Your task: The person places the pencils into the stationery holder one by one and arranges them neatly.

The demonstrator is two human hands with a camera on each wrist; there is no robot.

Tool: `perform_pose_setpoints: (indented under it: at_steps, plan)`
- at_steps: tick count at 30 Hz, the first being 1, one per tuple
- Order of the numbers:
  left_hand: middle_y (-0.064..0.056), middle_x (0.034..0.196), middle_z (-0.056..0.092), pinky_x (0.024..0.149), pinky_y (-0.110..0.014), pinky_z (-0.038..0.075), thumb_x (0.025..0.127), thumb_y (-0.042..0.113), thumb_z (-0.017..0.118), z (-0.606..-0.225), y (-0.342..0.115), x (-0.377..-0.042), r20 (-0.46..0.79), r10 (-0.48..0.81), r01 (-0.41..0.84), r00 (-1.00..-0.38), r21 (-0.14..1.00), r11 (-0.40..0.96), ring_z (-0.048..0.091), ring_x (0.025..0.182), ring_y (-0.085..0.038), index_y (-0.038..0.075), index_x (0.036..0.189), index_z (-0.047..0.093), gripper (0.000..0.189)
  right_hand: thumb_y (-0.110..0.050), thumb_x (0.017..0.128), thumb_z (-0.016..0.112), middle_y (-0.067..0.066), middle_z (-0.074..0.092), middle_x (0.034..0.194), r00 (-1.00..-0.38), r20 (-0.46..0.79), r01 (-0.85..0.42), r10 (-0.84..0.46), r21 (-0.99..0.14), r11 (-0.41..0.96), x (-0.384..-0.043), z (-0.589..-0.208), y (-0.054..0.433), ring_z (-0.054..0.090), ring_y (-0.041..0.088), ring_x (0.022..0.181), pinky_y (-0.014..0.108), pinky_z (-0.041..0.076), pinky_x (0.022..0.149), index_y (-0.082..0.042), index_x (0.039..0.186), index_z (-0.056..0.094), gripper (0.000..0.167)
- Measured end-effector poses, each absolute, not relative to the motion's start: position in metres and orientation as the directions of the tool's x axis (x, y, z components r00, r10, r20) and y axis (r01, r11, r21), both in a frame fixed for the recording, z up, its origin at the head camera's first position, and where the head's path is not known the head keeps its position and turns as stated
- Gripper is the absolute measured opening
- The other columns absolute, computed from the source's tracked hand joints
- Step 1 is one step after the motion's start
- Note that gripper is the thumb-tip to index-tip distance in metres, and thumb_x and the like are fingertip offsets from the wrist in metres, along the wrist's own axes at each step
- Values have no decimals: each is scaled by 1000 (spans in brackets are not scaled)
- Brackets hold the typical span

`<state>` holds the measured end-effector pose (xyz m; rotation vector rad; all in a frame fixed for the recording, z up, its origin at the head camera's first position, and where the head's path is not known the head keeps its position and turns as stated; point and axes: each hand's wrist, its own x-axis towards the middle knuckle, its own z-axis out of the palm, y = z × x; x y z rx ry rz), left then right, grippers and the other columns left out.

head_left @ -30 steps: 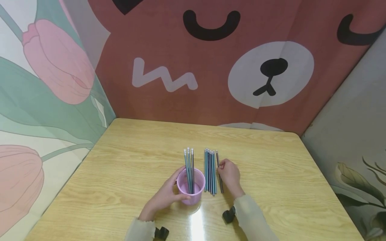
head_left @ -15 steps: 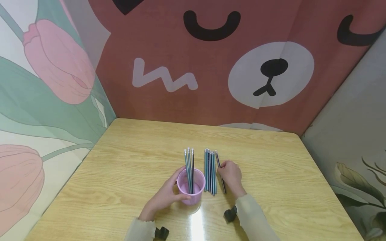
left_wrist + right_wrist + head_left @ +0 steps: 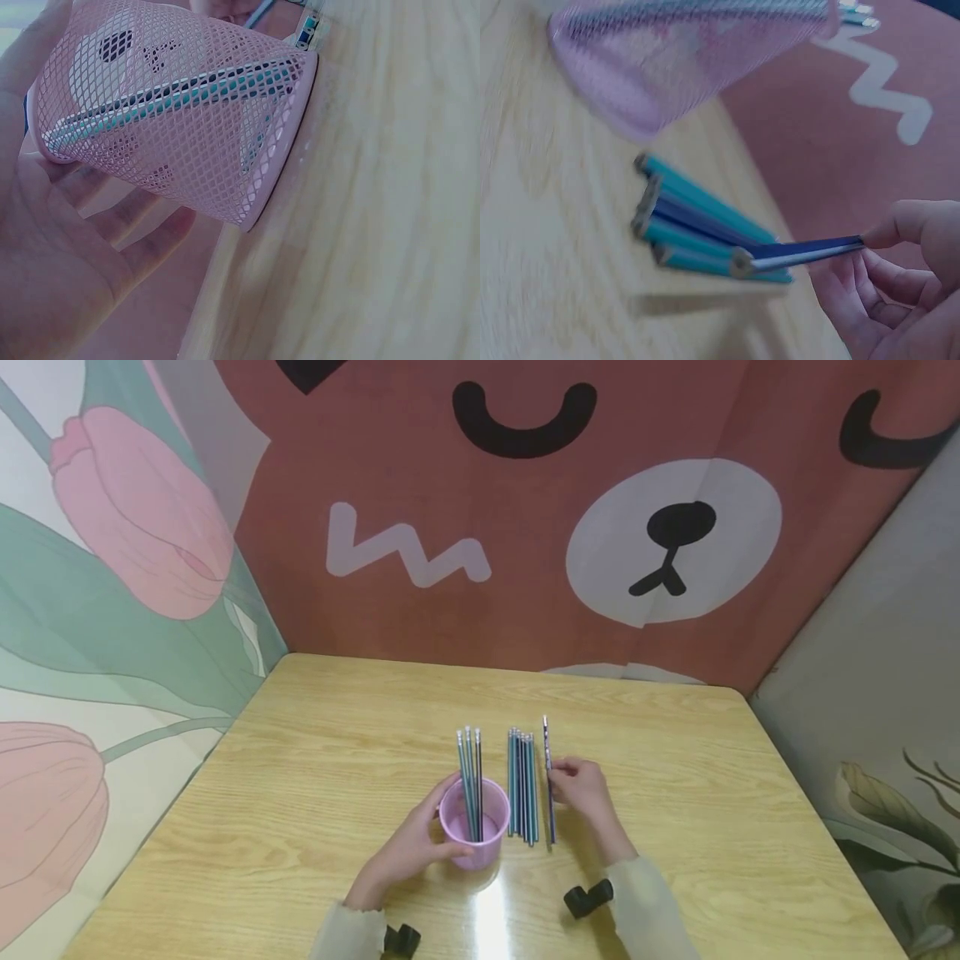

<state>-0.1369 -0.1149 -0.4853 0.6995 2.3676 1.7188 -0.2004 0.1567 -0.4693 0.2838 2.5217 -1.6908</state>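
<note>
A pink mesh pencil cup [image 3: 477, 858] stands on the table, with 3 pencils [image 3: 469, 760] leaning inside it, eraser ends up. My left hand [image 3: 405, 852] holds the cup from the left, thumb across the near side and fingers around the far side. In the left wrist view, the palm [image 3: 60, 247] faces the mesh wall. My right hand [image 3: 587, 789] pinches a dark blue pencil [image 3: 552, 814] between thumb and fingers; its unsharpened end points toward the right wrist camera. That pencil is lifted off the table, casting a shadow. Left of it lies a row of several teal and dark blue pencils [image 3: 522, 793].
The wooden table [image 3: 337, 735] meets a bear-patterned backdrop [image 3: 420, 627] at its far edge. Printed cloth with tulips [image 3: 142, 510] hangs on the left, and a grey wall covering [image 3: 862, 693] on the right. A light reflection lies in front of the cup.
My right hand has picked the dark blue pencil up from beside the row and moved it slightly right. The left hand and cup have stayed in place.
</note>
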Motion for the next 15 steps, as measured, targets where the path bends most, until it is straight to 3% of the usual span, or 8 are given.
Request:
perform_pose_setpoints:
  at_steps: [5, 9, 15]
  plan:
    - [-16, 155, 34, 112, -65, 30, 74, 22, 81, -485, -115, -137, 153, 435, 275, -887, 933, 233, 38, 138, -41, 15, 153, 24, 98, -2, 92, 55, 19, 62, 102, -979, -188, 200, 76, -958, 205, -193, -454, 155, 65, 18, 82, 36, 62, 78, 12, 117, 57, 29]
    - [-15, 155, 35, 112, -64, 31, 74, 22, 82, -486, -115, -137, 157, 434, 277, -887, 933, 230, 38, 138, -41, 16, 153, 24, 98, 0, 92, 53, 13, 59, 100, -986, -152, 160, 67, -975, 153, -188, -443, 153, 68, 20, 87, 42, 60, 83, 13, 115, 56, 26]
    - [-15, 156, 34, 112, -63, 32, 75, 23, 81, -487, -115, -137, 164, 438, 292, -884, 925, 243, 38, 138, -41, 16, 154, 24, 98, 1, 93, 54, 20, 63, 108, -998, -56, 61, 43, -990, 125, -179, -426, 147, 67, 8, 84, 38, 60, 83, 9, 114, 57, 22]
